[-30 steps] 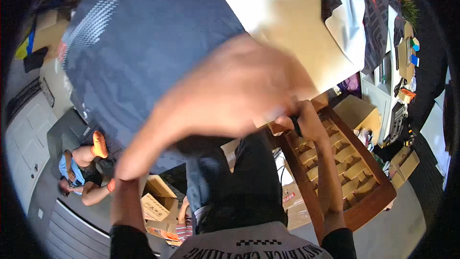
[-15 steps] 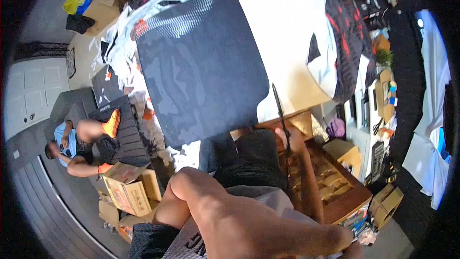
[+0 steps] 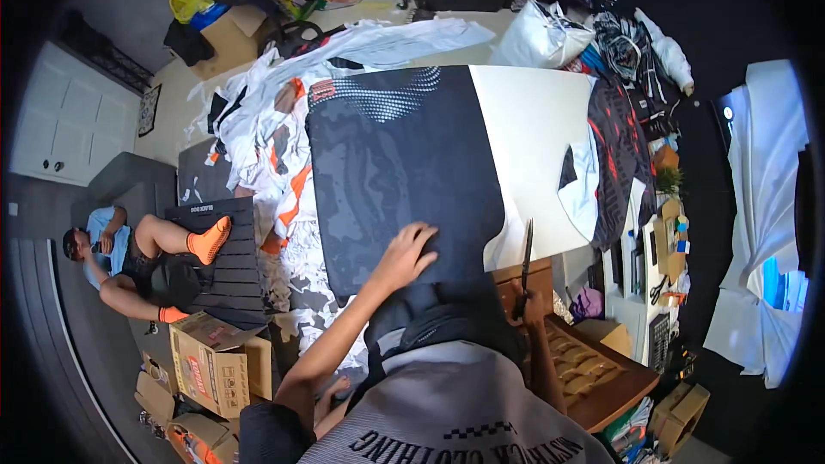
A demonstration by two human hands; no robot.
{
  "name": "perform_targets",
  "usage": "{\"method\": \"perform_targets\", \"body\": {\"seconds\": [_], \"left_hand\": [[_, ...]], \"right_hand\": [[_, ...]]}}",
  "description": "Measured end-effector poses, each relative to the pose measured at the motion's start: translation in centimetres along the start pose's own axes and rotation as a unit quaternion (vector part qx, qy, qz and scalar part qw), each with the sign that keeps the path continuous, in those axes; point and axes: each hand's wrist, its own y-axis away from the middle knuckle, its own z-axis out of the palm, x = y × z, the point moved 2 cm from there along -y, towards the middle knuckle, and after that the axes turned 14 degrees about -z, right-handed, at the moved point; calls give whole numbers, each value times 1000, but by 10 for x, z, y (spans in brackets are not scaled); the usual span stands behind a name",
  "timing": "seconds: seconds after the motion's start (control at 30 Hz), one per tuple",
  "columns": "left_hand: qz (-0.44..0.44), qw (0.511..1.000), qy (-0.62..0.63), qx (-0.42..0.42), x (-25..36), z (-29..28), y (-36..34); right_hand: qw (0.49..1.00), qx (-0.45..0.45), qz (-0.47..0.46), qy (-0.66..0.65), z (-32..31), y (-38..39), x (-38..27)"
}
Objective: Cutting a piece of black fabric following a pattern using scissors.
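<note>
Fabric (image 3: 400, 167) lies under the left grip (image 3: 407, 256).

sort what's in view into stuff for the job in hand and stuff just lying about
Likely the job:
- scissors in the right hand
- dark patterned fabric beneath the left hand
- white tabletop

Seemingly lying about:
- open cardboard box
- white sack
- keyboard

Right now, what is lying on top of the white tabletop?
A dark cloth on the left of the tabletop, and a black-and-red cloth on the right. Whatever lies beneath them is covered.
</note>
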Motion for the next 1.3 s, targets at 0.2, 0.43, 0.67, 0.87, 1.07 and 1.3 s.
{"method": "perform_targets", "body": {"seconds": [0.2, 0.43, 0.67, 0.87, 1.07, 1.3], "left_hand": [[-33, 970, -237, 32, -60, 60, 101], [-110, 967, -202, 112, -87, 88, 114], [-126, 961, -220, 108, -75, 78, 111], [-206, 944, -219, 131, -82, 69, 135], [-211, 939, -221, 156, -77, 72, 142], [-221, 942, -202, 151, -74, 80, 154]], "right_hand": [[988, -38, -26, 144, -12, -14, 17], [971, -2, -200, 134, -9, -70, 1], [934, 41, -61, 348, -39, -155, -1], [935, 4, -41, 352, -42, -164, 0], [916, 21, -65, 395, -37, -144, 19], [911, 79, -77, 398, -33, -113, 37]]}}
